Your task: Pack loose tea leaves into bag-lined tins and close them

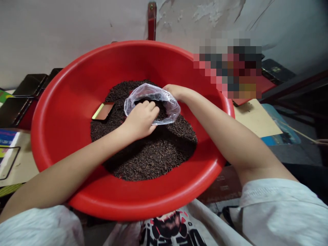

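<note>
A clear plastic bag (pixel 170 118) stands with its mouth open in a large red basin (pixel 64 136). Dark, dried bits that look like loose tea leaves (pixel 153 157) cover the basin's floor, and more dark bits show inside the bag. My left hand (pixel 143 118) is closed on the bag's near rim, fingers curled over into the mouth and thumb outside. At the far right rim, my right hand (pixel 175 92) grips the bag; its fingers are mostly hidden behind the plastic. Left of the bag, a small shallow rectangular tin (pixel 104 112) rests on the tea.
Dark rectangular boxes (pixel 30 85) stand left of the basin. On the right are a cream-coloured board (pixel 256 118), a dark case (pixel 278 70) and a blurred-out patch. A wall with peeling paint (pixel 215 13) rises behind.
</note>
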`<act>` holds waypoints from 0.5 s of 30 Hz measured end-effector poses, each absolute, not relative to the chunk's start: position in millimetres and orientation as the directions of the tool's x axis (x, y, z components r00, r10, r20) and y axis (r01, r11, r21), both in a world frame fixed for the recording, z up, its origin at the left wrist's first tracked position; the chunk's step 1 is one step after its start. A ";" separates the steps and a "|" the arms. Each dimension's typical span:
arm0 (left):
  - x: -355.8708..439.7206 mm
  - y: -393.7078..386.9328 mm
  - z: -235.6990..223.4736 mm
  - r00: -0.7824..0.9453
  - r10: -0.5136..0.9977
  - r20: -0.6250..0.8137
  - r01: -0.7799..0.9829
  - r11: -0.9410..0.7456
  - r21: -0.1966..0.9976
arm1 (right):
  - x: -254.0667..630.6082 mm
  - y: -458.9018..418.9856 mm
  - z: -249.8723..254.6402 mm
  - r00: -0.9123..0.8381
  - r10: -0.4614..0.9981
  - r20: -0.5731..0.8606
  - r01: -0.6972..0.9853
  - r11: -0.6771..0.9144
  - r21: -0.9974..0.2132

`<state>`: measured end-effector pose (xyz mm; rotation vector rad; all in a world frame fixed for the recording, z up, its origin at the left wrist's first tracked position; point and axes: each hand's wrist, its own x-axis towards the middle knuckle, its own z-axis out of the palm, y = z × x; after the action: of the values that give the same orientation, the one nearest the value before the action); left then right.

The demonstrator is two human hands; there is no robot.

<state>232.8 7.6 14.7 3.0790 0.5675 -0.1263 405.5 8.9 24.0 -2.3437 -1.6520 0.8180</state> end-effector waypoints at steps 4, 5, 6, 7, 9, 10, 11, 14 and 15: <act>233.2 -1.0 12.2 0.907 0.349 -0.236 0.381 -0.918 0.110 | 404.5 8.4 23.7 0.239 0.908 -0.345 0.827 -0.377 -0.418; 232.7 1.0 9.9 0.904 0.369 -0.216 0.397 -0.912 0.103 | 404.3 8.6 23.4 0.239 0.907 -0.346 0.827 -0.377 -0.418; 232.2 4.1 7.8 0.901 0.393 -0.185 0.413 -0.907 0.086 | 404.2 8.9 23.2 0.240 0.909 -0.342 0.827 -0.376 -0.418; 231.7 7.7 6.2 0.895 0.417 -0.156 0.431 -0.900 0.068 | 404.3 9.2 23.1 0.241 0.910 -0.338 0.828 -0.375 -0.417; 231.5 13.4 5.4 0.890 0.445 -0.098 0.450 -0.892 0.042 | 404.9 9.7 22.9 0.247 0.911 -0.330 0.832 -0.374 -0.409; 231.9 14.6 6.2 0.896 0.439 -0.068 0.442 -0.897 0.026 | 405.4 10.0 22.9 0.247 0.912 -0.328 0.836 -0.372 -0.404; 232.5 14.6 7.5 0.906 0.421 -0.038 0.422 -0.907 0.003 | 405.8 10.2 22.8 0.245 0.912 -0.330 0.840 -0.369 -0.398; 234.6 10.0 10.8 0.926 0.373 -0.053 0.370 -0.927 -0.065 | 406.8 10.5 22.3 0.225 0.912 -0.343 0.847 -0.357 -0.394; 234.9 8.8 10.6 0.920 0.380 -0.097 0.374 -0.924 -0.076 | 406.9 10.5 22.2 0.218 0.912 -0.346 0.846 -0.354 -0.398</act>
<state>234.9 8.8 10.6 3.1331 0.6155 -0.1767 406.9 10.5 22.2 -2.3530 -1.7089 0.8085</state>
